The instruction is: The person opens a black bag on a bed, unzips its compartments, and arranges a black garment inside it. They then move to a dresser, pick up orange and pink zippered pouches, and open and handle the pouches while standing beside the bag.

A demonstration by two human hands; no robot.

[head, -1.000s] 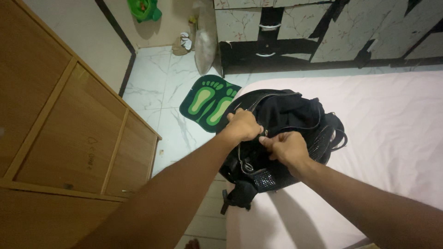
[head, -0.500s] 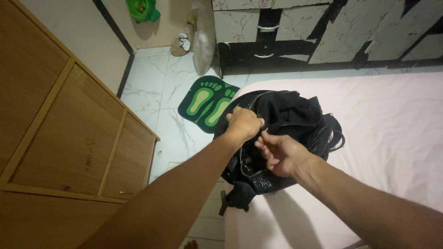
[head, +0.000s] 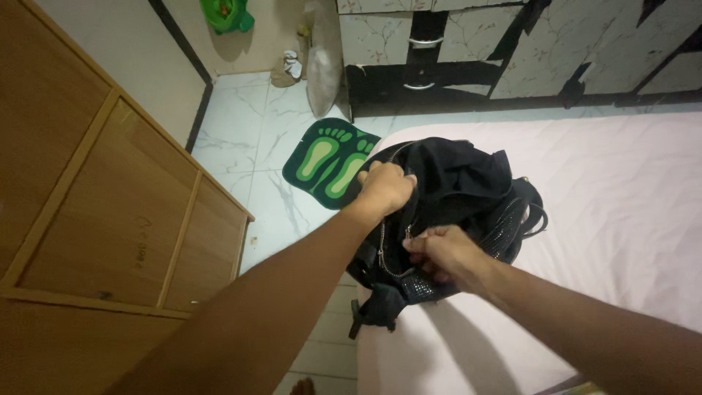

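The black bag [head: 461,205] is lying on the bed [head: 621,190] near its corner. The left hand [head: 385,188] is clenching the far rim, while the right hand [head: 442,254], nearer the person, is pinching the zipper [head: 382,245], which is running between both grips.

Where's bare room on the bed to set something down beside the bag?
The pale sheet lies bare right of the black bag, up to the cabinets, and below the right hand. It is crowded at the bed's left edge, where the left hand and right hand grip the bag.
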